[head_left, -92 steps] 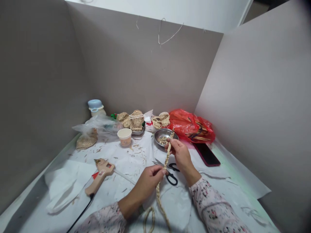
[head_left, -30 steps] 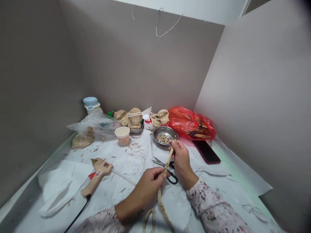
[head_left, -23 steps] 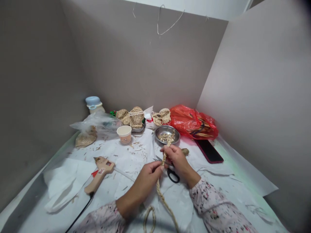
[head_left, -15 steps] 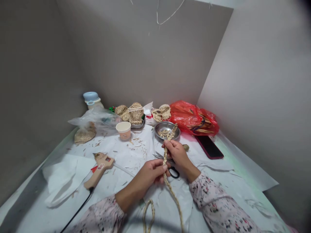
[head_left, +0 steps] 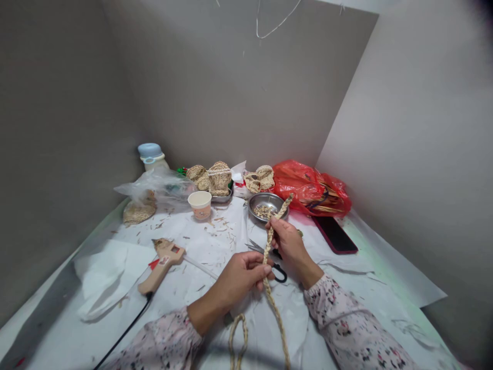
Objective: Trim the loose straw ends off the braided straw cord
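Note:
A braided straw cord [head_left: 268,245] runs upright between my two hands, its frayed tip above them and its tail trailing down past the lower edge of view. My left hand [head_left: 246,272] pinches it lower down, thumb on the near side. Higher up, near the tip, my right hand [head_left: 287,239] grips it between thumb and fingers. Behind the hands lie scissors [head_left: 280,273] with black handles, partly hidden by the cord and fingers. A loop of similar cord [head_left: 238,339] rests on the white sheet below my left hand.
A steel bowl [head_left: 252,209] of straw scraps stands just beyond my right hand. Left lies a glue gun [head_left: 164,264] with a cable. Behind are a paper cup [head_left: 200,208], woven straw pieces [head_left: 219,178], a red plastic bag [head_left: 296,182] and a phone [head_left: 336,235].
The view has shifted slightly, so most things sit a little farther right. The cord's tip leans more to the right above my right hand. Both hands keep their hold.

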The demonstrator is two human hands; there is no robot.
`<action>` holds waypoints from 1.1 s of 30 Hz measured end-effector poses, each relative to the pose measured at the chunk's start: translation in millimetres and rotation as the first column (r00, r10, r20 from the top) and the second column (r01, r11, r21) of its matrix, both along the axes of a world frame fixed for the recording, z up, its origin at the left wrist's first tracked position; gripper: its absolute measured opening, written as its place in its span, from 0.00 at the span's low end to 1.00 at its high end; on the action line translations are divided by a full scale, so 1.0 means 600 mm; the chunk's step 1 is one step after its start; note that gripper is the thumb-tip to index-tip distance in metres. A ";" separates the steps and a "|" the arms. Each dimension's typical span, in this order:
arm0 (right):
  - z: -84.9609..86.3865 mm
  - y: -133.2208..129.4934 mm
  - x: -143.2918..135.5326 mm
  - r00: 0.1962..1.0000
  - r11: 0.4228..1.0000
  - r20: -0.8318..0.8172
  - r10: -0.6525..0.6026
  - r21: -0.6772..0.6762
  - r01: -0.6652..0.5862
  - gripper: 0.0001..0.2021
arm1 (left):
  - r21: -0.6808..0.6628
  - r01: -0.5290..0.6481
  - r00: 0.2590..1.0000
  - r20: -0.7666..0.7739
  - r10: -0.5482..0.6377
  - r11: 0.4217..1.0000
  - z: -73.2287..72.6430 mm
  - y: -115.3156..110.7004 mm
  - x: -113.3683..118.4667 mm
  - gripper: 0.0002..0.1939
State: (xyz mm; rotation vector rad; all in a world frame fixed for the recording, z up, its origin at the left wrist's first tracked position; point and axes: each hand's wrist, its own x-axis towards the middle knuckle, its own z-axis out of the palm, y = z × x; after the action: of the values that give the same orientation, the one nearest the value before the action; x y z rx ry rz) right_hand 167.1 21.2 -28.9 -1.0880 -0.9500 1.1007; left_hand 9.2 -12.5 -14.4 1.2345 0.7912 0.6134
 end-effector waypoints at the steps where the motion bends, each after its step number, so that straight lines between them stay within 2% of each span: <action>1: 0.000 0.000 0.002 1.000 1.000 -0.002 0.001 0.001 -0.001 0.20 | -0.007 0.006 1.000 0.000 -0.006 1.000 0.000 -0.002 0.001 0.15; 5: 0.005 -0.008 0.004 0.999 0.999 0.001 0.045 0.013 -0.045 0.20 | 0.014 -0.008 1.000 -0.002 0.008 1.000 0.000 -0.005 0.002 0.14; 10: 0.016 -0.028 -0.007 0.962 0.965 0.075 0.263 -0.021 -0.262 0.19 | 0.069 -0.078 0.997 -0.001 0.078 0.995 0.005 0.000 -0.002 0.10; 12: 0.019 -0.033 -0.011 0.947 0.955 0.119 0.297 -0.033 -0.295 0.16 | 0.080 -0.089 0.996 -0.001 0.089 0.993 0.006 0.001 -0.004 0.08; 20: 0.016 -0.029 -0.011 0.952 0.973 0.204 0.227 -0.003 -0.231 0.14 | 0.031 -0.063 0.997 0.044 0.062 0.998 0.005 -0.002 -0.002 0.14; 26: 0.016 -0.029 -0.011 0.960 0.982 0.210 0.183 0.014 -0.190 0.15 | 0.029 -0.041 0.995 0.092 0.038 0.999 -0.009 -0.001 0.001 0.13; 33: 0.013 -0.025 -0.011 0.961 0.992 0.257 0.103 0.040 -0.116 0.16 | 0.084 -0.066 0.998 0.005 0.066 0.994 -0.004 0.000 -0.002 0.12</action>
State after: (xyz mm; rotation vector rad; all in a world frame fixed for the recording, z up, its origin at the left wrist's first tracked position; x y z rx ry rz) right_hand 160.8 6.2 -21.3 -1.1614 -1.2491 1.0335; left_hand 8.1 -12.6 -16.9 1.2887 0.8138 0.7075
